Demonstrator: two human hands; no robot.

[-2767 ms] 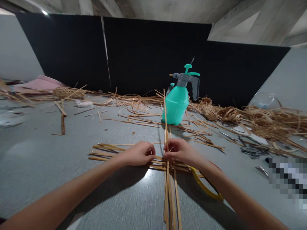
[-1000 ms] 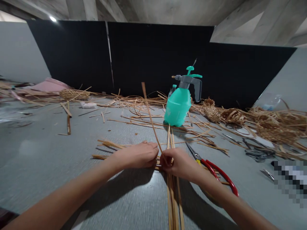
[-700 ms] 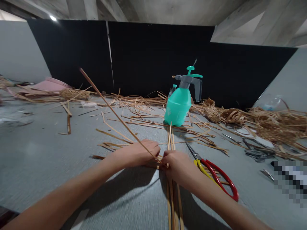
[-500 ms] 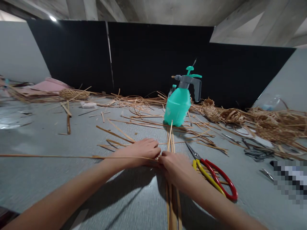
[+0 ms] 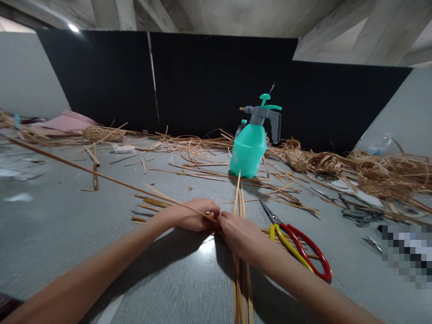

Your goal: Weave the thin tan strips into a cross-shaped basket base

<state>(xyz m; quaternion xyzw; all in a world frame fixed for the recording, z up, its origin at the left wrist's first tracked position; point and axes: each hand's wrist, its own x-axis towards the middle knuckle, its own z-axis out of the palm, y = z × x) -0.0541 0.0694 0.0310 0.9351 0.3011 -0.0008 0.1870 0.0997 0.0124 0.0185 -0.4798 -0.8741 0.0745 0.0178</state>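
Note:
Both my hands meet at the crossing of flat bamboo strips laid on the grey table. My left hand is curled, fingers pressed down on the horizontal strips. My right hand is closed in a pinch on one long thin strip, which slants up and away to the far left. Several upright strips run from the crossing toward me and toward the sprayer.
Red-and-yellow-handled scissors lie just right of my right hand. A teal pump sprayer stands behind the crossing. Loose strips and woven scraps litter the back and right. Dark tools lie at the right.
The long strip swung from upright over to the left, lay nearly flat, and now slants up leftward. My right hand shifted left, uncovering the scissors.

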